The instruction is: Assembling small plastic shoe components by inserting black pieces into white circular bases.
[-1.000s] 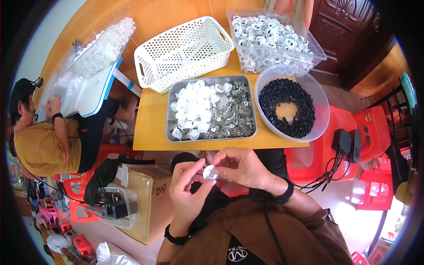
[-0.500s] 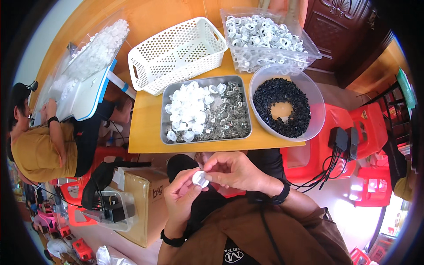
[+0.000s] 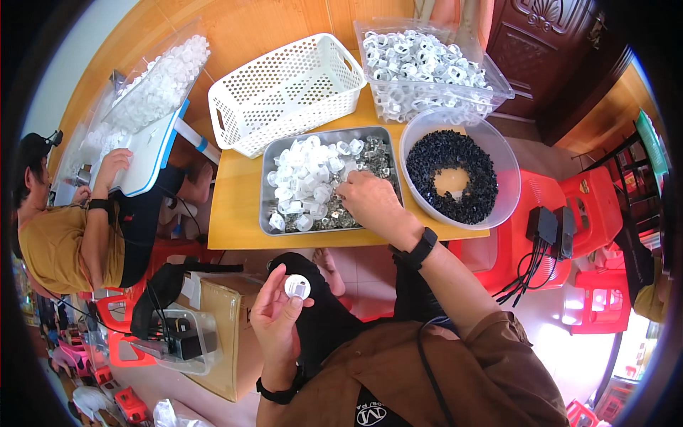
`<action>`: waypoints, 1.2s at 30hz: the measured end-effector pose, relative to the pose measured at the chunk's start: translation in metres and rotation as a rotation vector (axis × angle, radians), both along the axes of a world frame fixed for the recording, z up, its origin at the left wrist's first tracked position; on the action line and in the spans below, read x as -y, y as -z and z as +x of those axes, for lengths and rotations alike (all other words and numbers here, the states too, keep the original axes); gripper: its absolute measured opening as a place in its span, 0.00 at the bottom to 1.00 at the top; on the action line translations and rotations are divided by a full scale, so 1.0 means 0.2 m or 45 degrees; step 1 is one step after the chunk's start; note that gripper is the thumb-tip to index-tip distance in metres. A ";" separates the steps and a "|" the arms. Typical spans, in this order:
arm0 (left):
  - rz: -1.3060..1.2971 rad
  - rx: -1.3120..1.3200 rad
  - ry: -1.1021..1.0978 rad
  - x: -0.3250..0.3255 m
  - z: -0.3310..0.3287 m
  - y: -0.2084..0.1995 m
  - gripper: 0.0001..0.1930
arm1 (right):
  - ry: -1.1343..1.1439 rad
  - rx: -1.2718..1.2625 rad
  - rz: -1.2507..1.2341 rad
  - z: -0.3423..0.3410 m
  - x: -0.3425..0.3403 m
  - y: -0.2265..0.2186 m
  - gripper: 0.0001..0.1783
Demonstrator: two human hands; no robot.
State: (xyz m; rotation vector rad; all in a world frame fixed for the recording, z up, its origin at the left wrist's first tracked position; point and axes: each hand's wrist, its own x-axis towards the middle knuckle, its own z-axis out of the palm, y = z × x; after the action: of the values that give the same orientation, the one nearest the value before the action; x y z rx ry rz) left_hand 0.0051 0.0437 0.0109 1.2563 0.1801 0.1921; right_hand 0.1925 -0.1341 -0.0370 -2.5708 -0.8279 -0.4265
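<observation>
Below the near edge of the yellow table (image 3: 242, 206), the person's left hand (image 3: 274, 320) grips a round white piece (image 3: 297, 286) between thumb and fingers. The piece is held clear of the table, over the person's lap, and a grey, squarish part shows at its middle. The right hand (image 3: 373, 206) reaches over the table into a shallow metal tray (image 3: 265, 192), fingers bent and tips down where the heaped white pieces (image 3: 302, 174) meet a layer of small metal parts (image 3: 380, 153). Whether those fingertips pinch anything cannot be told, since the hand covers them.

Right of the tray stands a round clear bowl (image 3: 509, 171) with small black parts (image 3: 484, 164) ringed around a bare patch of its bottom. Behind the tray sits a white perforated basket (image 3: 299, 117), and to its right a clear bin (image 3: 434, 107) full of white and grey pieces (image 3: 427, 57). Off to the left, a co-worker (image 3: 71, 242) sits with one hand on a blue-edged white surface (image 3: 146, 160), beside more white pieces.
</observation>
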 end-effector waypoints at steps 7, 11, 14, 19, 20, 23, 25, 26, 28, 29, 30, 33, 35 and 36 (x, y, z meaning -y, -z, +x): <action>-0.028 -0.018 -0.034 -0.03 -0.01 0.02 0.29 | -0.040 -0.229 0.303 -0.03 0.04 -0.05 0.04; -0.083 -0.021 -0.007 -0.02 0.01 0.01 0.29 | -0.065 -0.281 0.560 -0.03 0.05 -0.07 0.05; -0.082 -0.015 -0.002 -0.03 0.00 0.02 0.29 | -0.070 -0.229 0.574 -0.04 0.04 -0.08 0.05; -0.068 -0.029 0.004 -0.02 0.00 0.02 0.25 | -0.008 -0.200 0.614 -0.05 0.05 -0.08 0.03; -0.067 -0.030 0.003 -0.02 0.00 0.01 0.25 | 0.021 -0.214 0.654 -0.06 0.04 -0.08 0.03; -0.063 -0.048 0.003 -0.01 0.00 0.00 0.24 | 0.007 -0.204 0.719 -0.06 0.05 -0.08 0.03; -0.043 -0.052 0.014 0.00 0.00 0.00 0.24 | 0.026 -0.223 0.734 -0.05 0.05 -0.06 0.03; -0.042 -0.052 0.016 0.00 0.00 0.00 0.24 | 0.044 -0.242 0.748 -0.05 0.05 -0.06 0.04; -0.053 -0.053 -0.017 0.01 0.00 0.00 0.24 | 0.061 -0.253 0.731 -0.05 0.05 -0.06 0.04; -0.052 -0.053 -0.017 0.01 0.01 0.00 0.24 | 0.077 -0.265 0.713 -0.05 0.05 -0.06 0.05; -0.041 -0.041 -0.015 0.00 0.01 0.01 0.24 | 0.076 -0.265 0.713 -0.06 0.05 -0.07 0.05; -0.012 -0.040 0.005 0.01 0.00 0.00 0.25 | 0.079 -0.183 0.595 -0.06 0.05 -0.07 0.05; 0.003 -0.050 0.025 0.01 0.00 0.00 0.25 | 0.107 -0.014 0.288 -0.07 0.06 -0.07 0.07; -0.017 -0.044 0.032 0.00 0.00 0.01 0.26 | 0.107 -0.015 0.287 -0.07 0.06 -0.08 0.07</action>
State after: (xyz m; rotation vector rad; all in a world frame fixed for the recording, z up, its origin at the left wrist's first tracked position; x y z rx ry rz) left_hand 0.0058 0.0431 0.0098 1.2486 0.1949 0.1476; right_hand 0.1790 -0.1454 -0.0212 -2.4017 -0.6300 -0.4999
